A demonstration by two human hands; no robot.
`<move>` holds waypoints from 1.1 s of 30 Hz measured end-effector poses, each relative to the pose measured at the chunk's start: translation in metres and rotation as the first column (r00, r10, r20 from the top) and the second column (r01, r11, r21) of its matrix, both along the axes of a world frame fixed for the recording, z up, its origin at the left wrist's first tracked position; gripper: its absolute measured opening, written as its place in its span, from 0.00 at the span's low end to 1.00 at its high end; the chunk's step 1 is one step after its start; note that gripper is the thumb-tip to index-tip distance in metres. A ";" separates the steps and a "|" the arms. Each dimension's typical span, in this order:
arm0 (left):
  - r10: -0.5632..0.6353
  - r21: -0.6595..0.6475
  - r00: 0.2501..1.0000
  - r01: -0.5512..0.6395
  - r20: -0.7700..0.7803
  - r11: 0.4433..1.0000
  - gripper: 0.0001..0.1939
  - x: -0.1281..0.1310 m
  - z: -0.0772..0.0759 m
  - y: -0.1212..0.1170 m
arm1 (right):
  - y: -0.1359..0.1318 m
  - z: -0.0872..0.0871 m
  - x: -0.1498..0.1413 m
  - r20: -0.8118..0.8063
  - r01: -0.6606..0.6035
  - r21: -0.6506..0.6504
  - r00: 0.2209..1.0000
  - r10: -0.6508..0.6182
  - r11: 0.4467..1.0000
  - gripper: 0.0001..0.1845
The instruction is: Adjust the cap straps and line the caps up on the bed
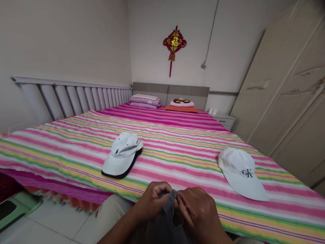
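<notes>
A dark grey cap [162, 227] is in both my hands at the bottom edge of the view, over my lap by the bed. My left hand [154, 200] pinches its strap end from the left. On the other side, my right hand [198, 210] has its fingers closed on the strap beside the arched back opening. The cap's lower part runs out of the picture. On the bed ahead lie a white cap with a dark-edged brim [123, 154], to the left, and a white cap with black letters [241, 173], to the right.
A striped sheet [172, 145] covers the bed. Folded purple bedding [144, 101] and a pink pillow stack [181, 103] lie by the headboard [188, 95]. A radiator [76, 96] lines the left wall, a wardrobe [284, 88] the right. A green stool [21, 206] stands at lower left.
</notes>
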State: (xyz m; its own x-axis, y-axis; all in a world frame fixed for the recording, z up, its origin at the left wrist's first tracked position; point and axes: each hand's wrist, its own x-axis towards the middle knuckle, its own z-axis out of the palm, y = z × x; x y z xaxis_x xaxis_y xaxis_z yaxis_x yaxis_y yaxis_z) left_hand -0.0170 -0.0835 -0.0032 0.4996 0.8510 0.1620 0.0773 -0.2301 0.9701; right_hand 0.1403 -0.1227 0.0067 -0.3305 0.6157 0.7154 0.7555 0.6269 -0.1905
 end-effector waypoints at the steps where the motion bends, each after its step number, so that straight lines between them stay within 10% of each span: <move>1: 0.008 0.007 1.000 -0.008 0.029 1.000 0.08 0.001 -0.001 -0.001 | 0.001 -0.002 0.001 -0.122 -0.018 -0.134 0.992 0.001 0.991 0.12; 6: 0.031 -0.014 0.995 -0.029 0.090 0.999 0.09 0.004 -0.008 -0.003 | 0.005 -0.011 0.003 -0.536 -0.236 -0.571 0.833 -0.139 0.786 0.14; 11: 0.059 -0.057 0.996 -0.055 0.073 0.997 0.08 0.003 -0.011 0.000 | -0.002 -0.004 0.006 -0.158 -0.116 -0.216 0.984 0.082 0.969 0.17; 17: 0.036 -0.089 0.998 -0.032 0.043 0.996 0.08 0.005 -0.016 0.003 | -0.003 -0.005 0.005 0.225 -0.037 0.125 0.974 0.008 0.991 0.15; 33: -0.037 -0.253 0.994 0.062 0.100 0.966 0.11 0.008 -0.018 0.004 | -0.004 -0.008 0.008 0.284 -0.023 0.111 0.959 -0.009 0.994 0.16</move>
State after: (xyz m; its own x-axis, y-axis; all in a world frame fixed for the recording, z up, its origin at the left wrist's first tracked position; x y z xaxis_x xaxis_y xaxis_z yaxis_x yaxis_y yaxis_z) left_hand -0.0085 -0.0792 -0.0215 0.5352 0.8447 -0.0094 -0.0216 0.0248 0.9995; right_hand 0.1483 -0.1265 -0.0013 -0.5339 0.5336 0.6559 0.7636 0.6374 0.1031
